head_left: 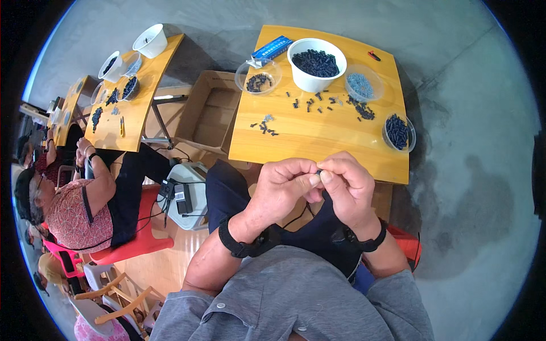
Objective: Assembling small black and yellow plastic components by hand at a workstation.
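My left hand [282, 186] and my right hand [350, 187] meet in front of the table's near edge. Both are closed in a pinch on one small dark piece [319, 171], mostly hidden by the thumbs and fingertips. Beyond them on the wooden table [318, 136] lie scattered small black pieces [310, 104], cylinder-like in shape, and a little pile of black and grey-blue bits [266, 126]. A white bucket [307, 83] full of black pieces stands farther back. Right of it is a clear tub of light blue small parts [360, 85], with more black pieces [363, 110] spilled beside it.
A round clear tub of black pieces [397, 133] sits at the right edge, and a clear shallow dish [243, 76] at the left. Behind are a blue box [273, 49] and a small red-black tool [373, 55]. An open carton [200, 122] stands left; another person [79, 210] sits at a neighbouring table [149, 85].
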Available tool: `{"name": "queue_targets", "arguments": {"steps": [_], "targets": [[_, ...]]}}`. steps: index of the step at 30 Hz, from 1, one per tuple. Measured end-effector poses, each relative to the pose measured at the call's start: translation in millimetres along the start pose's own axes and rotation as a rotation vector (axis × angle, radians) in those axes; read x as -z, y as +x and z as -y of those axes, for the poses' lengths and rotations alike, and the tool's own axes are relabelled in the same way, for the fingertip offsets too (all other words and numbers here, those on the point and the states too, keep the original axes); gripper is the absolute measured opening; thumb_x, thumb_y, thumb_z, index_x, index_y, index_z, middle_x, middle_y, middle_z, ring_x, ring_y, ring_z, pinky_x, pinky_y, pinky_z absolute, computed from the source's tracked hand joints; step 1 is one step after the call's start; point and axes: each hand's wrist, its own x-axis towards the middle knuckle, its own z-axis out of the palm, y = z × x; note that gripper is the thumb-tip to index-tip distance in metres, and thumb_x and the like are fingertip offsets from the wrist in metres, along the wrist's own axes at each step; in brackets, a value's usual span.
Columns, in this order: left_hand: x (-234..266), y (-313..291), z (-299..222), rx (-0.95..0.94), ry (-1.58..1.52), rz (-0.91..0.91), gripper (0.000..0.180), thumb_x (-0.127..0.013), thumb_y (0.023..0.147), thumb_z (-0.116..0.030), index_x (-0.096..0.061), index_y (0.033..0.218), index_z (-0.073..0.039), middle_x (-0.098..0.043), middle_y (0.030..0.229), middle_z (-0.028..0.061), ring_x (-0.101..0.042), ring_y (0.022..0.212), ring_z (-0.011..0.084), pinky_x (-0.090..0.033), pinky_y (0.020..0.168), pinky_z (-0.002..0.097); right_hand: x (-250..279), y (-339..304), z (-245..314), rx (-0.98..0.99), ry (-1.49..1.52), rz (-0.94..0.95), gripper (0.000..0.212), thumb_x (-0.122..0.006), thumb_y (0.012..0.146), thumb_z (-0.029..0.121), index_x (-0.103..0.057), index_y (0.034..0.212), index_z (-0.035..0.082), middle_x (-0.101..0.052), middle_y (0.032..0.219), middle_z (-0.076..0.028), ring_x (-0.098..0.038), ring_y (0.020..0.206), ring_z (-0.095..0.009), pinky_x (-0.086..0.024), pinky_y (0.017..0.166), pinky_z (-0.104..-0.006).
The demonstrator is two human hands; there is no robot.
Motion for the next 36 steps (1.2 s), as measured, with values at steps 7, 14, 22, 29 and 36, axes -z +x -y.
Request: {"name": "queue_targets", "arguments": {"steps": [7, 14, 22, 29, 36], "targets": [[-2, 3, -9, -0.037, -0.060, -0.016, 0.010, -0.057, 0.089, -0.004, -0.062, 0.096, 0.001, -0.065, 0.082, 0.0038, -0.061, 0.070, 0.0096, -0.050, 0.064, 0.0214, 6, 12, 2, -0.281, 0.326, -0.088, 0.026, -0.049, 0.096, 0.023, -0.059, 0.093, -0.001, -0.057, 0.071, -0.004, -0.054, 0.058, -0.009, -0.043, 0.054, -0.0193], [2, 6, 1, -0.188, 0.124, -0.003, 0.009, -0.060, 0.084, 0.002, -0.064, 0.092, 0.000, -0.058, 0.111, 0.0105, -0.052, 0.106, 0.0171, -0.039, 0.093, 0.0311, 17, 9, -10, -0.741, 0.629, 0.245, 0.057, -0.035, 0.096, 0.051, -0.055, 0.079, 0.000, -0.053, 0.058, -0.007, -0.049, 0.040, -0.010, -0.040, 0.035, -0.0213], [-2, 5, 2, -0.132, -0.016, 0.044, 0.011, -0.059, 0.082, 0.005, -0.064, 0.091, 0.002, -0.057, 0.113, 0.0108, -0.054, 0.104, 0.0176, -0.040, 0.091, 0.0286, 14, 16, -7, -0.847, 0.823, 0.431, 0.065, -0.036, 0.092, 0.059, -0.054, 0.078, -0.002, -0.051, 0.054, -0.007, -0.045, 0.035, -0.010, -0.040, 0.031, -0.0221], [1, 6, 3, -0.092, -0.042, 0.120, 0.013, -0.058, 0.085, 0.000, -0.067, 0.095, 0.000, -0.054, 0.124, 0.0132, -0.052, 0.112, 0.0192, -0.040, 0.095, 0.0332, 13, 10, -14, -0.870, 0.916, 0.539, 0.061, -0.043, 0.088, 0.060, -0.049, 0.063, 0.005, -0.046, 0.049, -0.006, -0.041, 0.032, -0.011, -0.038, 0.030, -0.0246], [4, 3, 3, 0.047, -0.070, 0.115, 0.015, -0.058, 0.083, 0.002, -0.067, 0.096, 0.000, -0.058, 0.119, 0.0130, -0.053, 0.112, 0.0196, -0.041, 0.094, 0.0329, 0, -1, -15, -1.068, 1.118, 0.439, 0.052, -0.049, 0.087, 0.056, -0.042, 0.062, 0.011, -0.038, 0.047, 0.002, -0.037, 0.031, -0.009, -0.038, 0.029, -0.0269]]}}
